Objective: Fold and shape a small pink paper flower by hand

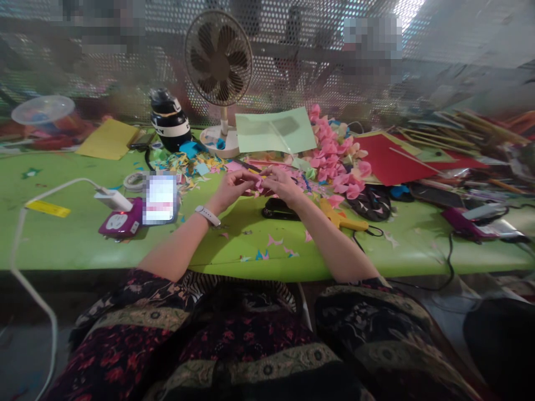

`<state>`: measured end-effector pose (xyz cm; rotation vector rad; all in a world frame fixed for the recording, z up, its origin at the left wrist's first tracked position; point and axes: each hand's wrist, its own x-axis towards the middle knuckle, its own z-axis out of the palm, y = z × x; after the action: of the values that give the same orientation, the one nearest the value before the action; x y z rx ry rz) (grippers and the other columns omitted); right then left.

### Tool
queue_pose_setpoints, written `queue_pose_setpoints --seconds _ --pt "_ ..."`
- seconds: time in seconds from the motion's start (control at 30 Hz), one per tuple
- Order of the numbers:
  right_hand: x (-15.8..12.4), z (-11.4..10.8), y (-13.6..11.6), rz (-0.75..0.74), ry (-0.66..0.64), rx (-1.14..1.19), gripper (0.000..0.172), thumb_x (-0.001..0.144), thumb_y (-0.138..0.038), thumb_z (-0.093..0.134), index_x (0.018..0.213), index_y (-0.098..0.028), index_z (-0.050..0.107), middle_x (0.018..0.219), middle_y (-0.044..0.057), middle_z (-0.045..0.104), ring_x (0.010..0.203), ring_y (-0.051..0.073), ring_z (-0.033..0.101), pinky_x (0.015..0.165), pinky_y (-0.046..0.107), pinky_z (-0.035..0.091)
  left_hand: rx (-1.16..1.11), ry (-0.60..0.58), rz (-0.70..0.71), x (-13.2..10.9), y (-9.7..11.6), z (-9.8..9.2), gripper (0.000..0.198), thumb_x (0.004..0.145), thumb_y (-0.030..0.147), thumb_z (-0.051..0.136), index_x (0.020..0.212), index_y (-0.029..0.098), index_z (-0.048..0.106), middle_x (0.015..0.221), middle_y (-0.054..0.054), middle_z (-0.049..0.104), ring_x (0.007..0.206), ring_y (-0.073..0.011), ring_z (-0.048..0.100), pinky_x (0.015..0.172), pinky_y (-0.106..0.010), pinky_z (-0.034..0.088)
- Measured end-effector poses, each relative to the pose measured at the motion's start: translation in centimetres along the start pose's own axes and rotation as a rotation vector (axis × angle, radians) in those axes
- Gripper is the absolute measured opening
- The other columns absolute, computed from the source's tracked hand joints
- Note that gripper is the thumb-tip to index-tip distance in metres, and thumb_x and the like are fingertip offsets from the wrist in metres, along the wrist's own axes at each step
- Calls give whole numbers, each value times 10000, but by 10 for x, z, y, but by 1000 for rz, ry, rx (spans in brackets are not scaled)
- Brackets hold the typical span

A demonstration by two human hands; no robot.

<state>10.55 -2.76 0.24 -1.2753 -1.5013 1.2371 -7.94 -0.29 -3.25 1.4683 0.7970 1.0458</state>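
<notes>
You have a small pink paper piece (258,183) pinched between the fingertips of both hands, so your left hand (234,188) and right hand (281,185) share one grip on it, just above the tabletop (234,250). How far its shaping has come you cannot tell, since your fingers cover most of it. A heap of folded pink paper petals (330,153) beyond your right hand looks like the finished share; the piece you hold is not among them. The flat light-green sheet (276,133) and red sheet (397,159) look unworked, while mixed paper scraps (179,164) lie scattered beyond your left hand. A black stapler (276,210) rests below your right hand, and a yellow glue gun (351,224) lies to the right of that forearm, neither in your grip.
</notes>
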Motion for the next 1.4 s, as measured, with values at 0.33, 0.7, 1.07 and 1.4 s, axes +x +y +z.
queue_pose_setpoints --seconds 0.33,0.7,1.07,1.4 --pt "2 -1 5 -37 -56 43 150 850 -206 696 944 -195 579 712 -10 688 627 128 679 636 255 566 8 8 -31 -3 3 1 249 771 348 816 919 163 739 931 -71 768 808 -147 719 743 -299 608" --pt "3 -1 5 -26 -72 61 132 825 -212 709 919 -182 622 708 2 693 638 129 683 640 253 561 14 9 -42 -1 0 -1 277 749 348 853 906 150 740 845 -74 768 753 -149 722 731 -316 614" --pt "5 -1 3 -27 -57 85 93 786 -188 688 870 -171 650 699 -4 685 624 115 649 632 242 543 -1 -8 6 -1 -5 -2 424 706 476 875 929 143 737 898 -90 782 803 -168 741 746 -317 613" --pt "5 0 1 5 -37 118 56 785 -172 665 839 -174 648 669 -17 669 588 103 616 625 245 539 36 -28 50 0 -7 -3 421 734 502 845 948 153 747 917 -97 790 834 -190 755 743 -342 630"
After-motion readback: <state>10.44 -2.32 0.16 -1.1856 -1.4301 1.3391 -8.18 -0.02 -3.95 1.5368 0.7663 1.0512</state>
